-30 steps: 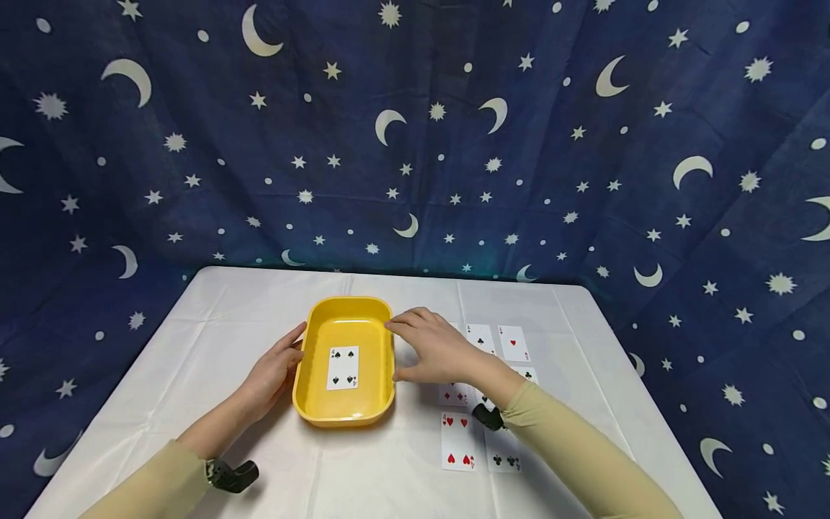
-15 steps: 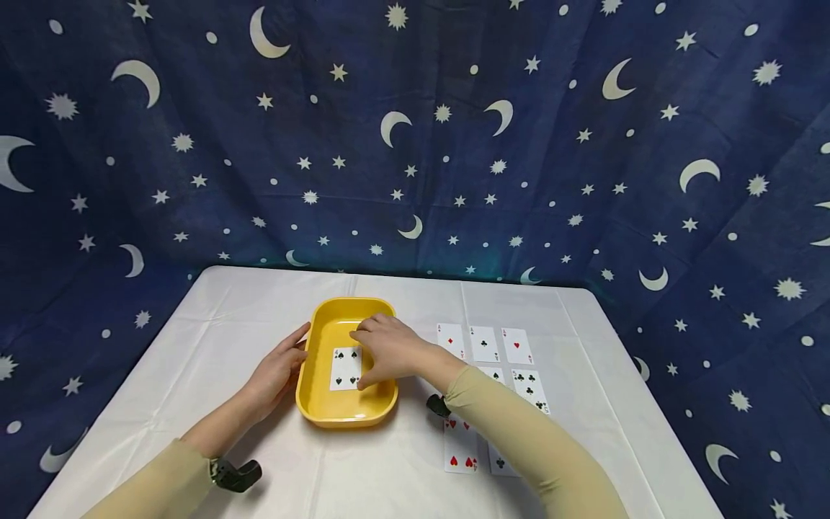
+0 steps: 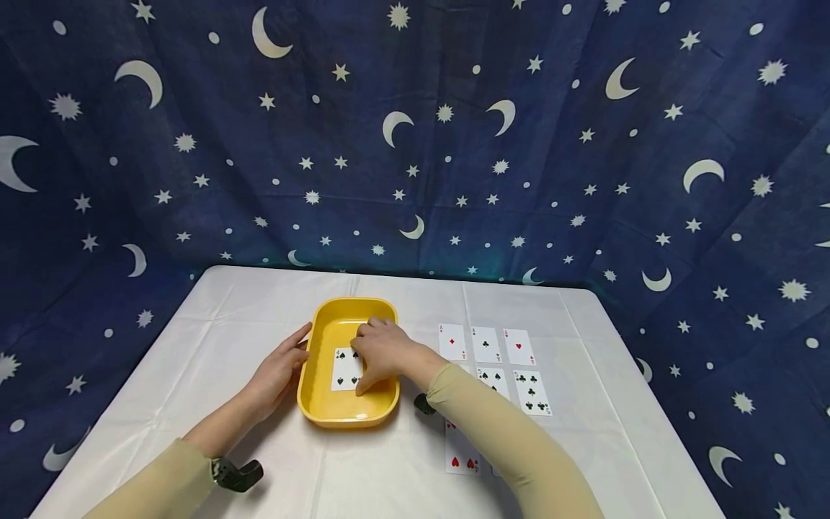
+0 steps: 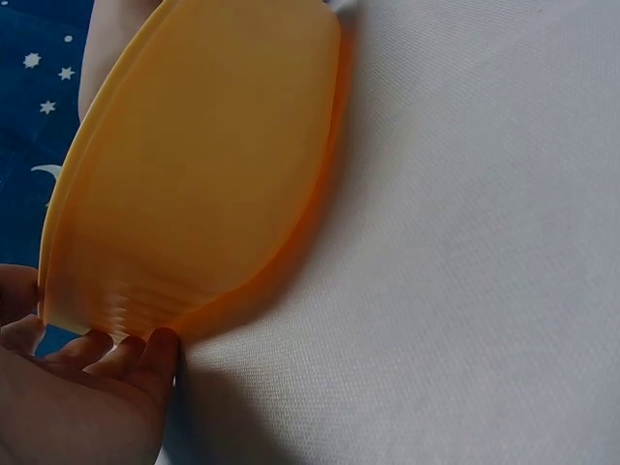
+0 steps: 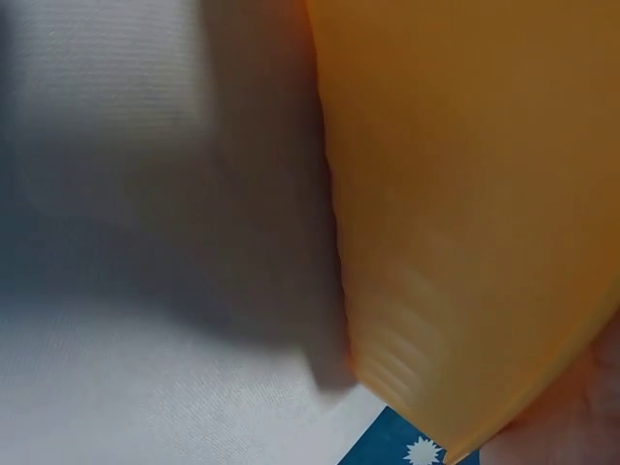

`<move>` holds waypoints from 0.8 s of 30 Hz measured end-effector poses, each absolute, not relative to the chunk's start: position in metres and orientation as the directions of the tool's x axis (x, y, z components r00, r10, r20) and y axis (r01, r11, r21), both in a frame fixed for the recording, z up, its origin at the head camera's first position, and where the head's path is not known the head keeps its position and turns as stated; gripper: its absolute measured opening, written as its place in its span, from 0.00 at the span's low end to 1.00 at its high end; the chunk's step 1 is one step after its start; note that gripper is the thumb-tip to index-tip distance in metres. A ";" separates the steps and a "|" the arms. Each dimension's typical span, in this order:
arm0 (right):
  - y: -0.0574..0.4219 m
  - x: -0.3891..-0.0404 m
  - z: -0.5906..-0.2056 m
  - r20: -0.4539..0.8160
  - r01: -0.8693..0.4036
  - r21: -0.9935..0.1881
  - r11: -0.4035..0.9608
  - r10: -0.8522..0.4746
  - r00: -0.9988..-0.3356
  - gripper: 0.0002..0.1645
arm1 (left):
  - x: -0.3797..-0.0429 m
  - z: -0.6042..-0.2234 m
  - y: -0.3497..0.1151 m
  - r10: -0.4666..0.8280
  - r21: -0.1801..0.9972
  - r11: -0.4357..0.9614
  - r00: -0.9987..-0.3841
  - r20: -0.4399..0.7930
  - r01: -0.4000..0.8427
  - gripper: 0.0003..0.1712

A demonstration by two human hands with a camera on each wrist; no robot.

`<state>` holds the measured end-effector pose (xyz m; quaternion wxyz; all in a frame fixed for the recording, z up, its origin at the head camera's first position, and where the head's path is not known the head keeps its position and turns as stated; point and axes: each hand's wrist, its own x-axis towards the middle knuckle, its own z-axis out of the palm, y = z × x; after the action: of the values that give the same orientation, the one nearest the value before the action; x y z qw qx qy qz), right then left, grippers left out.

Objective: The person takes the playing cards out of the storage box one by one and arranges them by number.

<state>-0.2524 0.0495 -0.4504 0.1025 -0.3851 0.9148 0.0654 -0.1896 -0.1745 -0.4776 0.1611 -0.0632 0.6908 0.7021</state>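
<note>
In the head view a yellow tray stands on the white table, a four of spades lying face up inside it. My right hand reaches over the tray's right wall. Its curled fingers and thumb are at the top and bottom edges of the card, covering its right side. My left hand rests its fingers against the tray's left outer wall; the left wrist view shows the fingertips touching the yellow side. In the right wrist view the tray wall hides most of the right hand.
Face-up playing cards lie in rows right of the tray: ace of diamonds, ace of clubs, ace of hearts, a five of clubs and others. The right sleeve covers some. A starry cloth hangs behind.
My right hand has moved left from beside the tray's right rim into the tray, onto the card, and its fingers have curled inward. The left hand stays at the tray's left wall.
</note>
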 end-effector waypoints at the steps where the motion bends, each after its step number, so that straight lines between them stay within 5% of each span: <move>1: 0.049 -0.252 -0.451 -0.240 -0.716 0.049 0.696 -0.688 -0.685 0.49 | -0.190 -0.477 -0.174 0.140 0.949 0.004 -0.940 -0.312 -0.314 0.39; 24: 0.049 -0.252 -0.457 -0.217 -0.705 0.069 0.706 -0.679 -0.701 0.41 | -0.191 -0.480 -0.176 0.152 0.953 0.002 -0.942 -0.300 -0.303 0.39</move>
<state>-0.2524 0.0485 -0.4572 0.0880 -0.3766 0.9193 0.0736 -0.1909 -0.1758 -0.4802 0.1615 -0.0548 0.6892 0.7042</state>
